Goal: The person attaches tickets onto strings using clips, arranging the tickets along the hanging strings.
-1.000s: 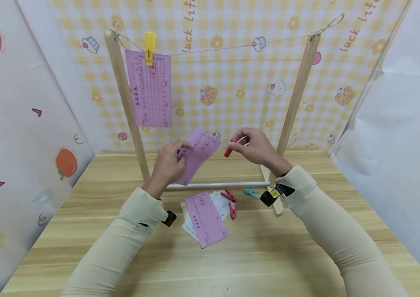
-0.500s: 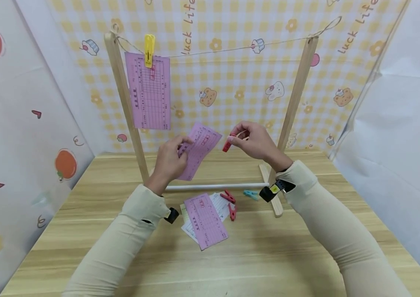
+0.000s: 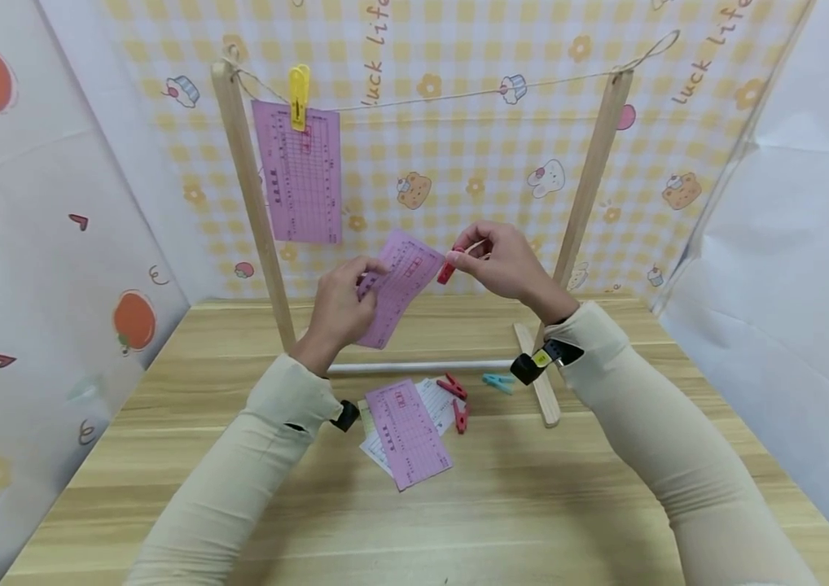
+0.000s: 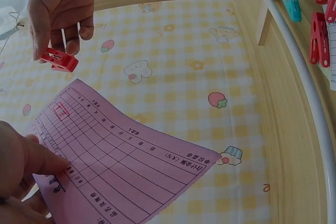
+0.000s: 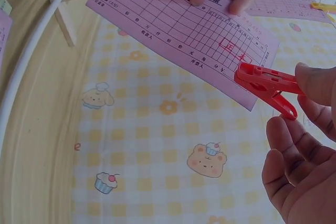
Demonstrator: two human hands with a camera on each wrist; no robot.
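**A pink paper and a red peg, held up in the air**

Above the desk (image 3: 502,488), in the head view, the left hand (image 3: 337,309) pinches a pink paper (image 3: 398,285) by its lower end. The right hand (image 3: 506,264) pinches a red peg (image 3: 447,271) just beside the paper's top corner. Behind them a string (image 3: 458,94) runs between two wooden posts. A yellow peg (image 3: 300,96) holds another pink sheet (image 3: 300,175) on it. More papers and pegs lie on the desk.

In the left wrist view, the left thumb presses the pink paper (image 4: 121,166). The red peg (image 4: 59,59) hangs in the other hand's fingers, a little above the paper.

In the right wrist view, the red peg (image 5: 265,85) sits at the paper's (image 5: 184,30) edge. I cannot tell if it bites the paper.
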